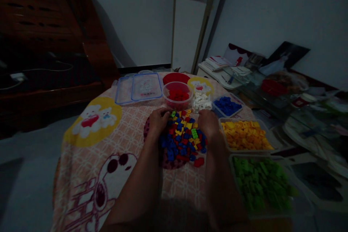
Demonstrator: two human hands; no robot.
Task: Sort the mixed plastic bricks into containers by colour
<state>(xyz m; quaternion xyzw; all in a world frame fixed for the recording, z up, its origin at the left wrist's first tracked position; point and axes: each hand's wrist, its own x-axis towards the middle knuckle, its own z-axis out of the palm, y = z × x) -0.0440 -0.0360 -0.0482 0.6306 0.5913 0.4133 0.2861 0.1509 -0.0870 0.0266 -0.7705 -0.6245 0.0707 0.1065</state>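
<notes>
A loose pile of small toy building bricks (183, 139), mostly blue, yellow and red with a few green, lies in front of me on the cloth. At its far left edge is my left hand (159, 121), its fingers bent inward toward the thumb; whatever they grip is too dark to make out. My right hand (208, 121) sits at the far right edge of the pile, fingers curled, their tips mostly hidden. Just beyond it stands a clear box of white bricks (201, 101). A round clear tub (166, 102) holding red bricks stands behind the pile.
To the right are boxes of blue bricks (227, 106), yellow bricks (244, 136) and green bricks (261, 185). Two clear lids with blue rims (146, 86) lie at the back left beside a red basin (176, 77). A cluttered glass table (254, 85) adjoins on the right.
</notes>
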